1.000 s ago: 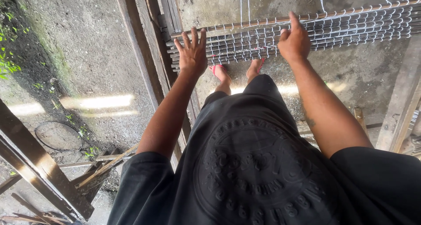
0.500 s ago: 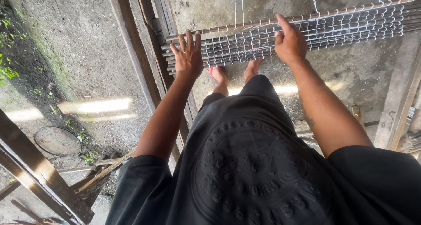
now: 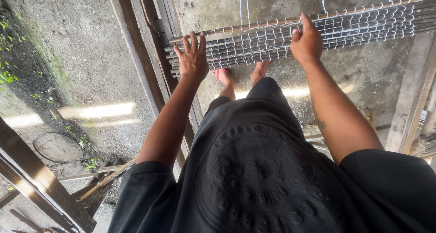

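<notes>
A mat of thin rods [image 3: 290, 35] bound side by side with white string stretches across the top of the view, raised above the ground. My left hand [image 3: 193, 58] lies flat on its left end, fingers spread apart. My right hand [image 3: 306, 42] rests near the middle of the rods, fingers curled, index finger pointing up at the top rod. Neither hand holds anything that I can see. My feet in red sandals [image 3: 225, 76] show below the rods. My black shirt fills the lower view.
A wooden post [image 3: 141, 65] runs down the left of the rods. Another wooden post [image 3: 415, 96] stands at the right. The concrete ground [image 3: 81, 69] carries a wire ring [image 3: 56, 146] and wood scraps [image 3: 97, 180] at lower left.
Both hands have stayed on the rod mat. My right hand has slid slightly to the left along the rods and the view has shifted a little.
</notes>
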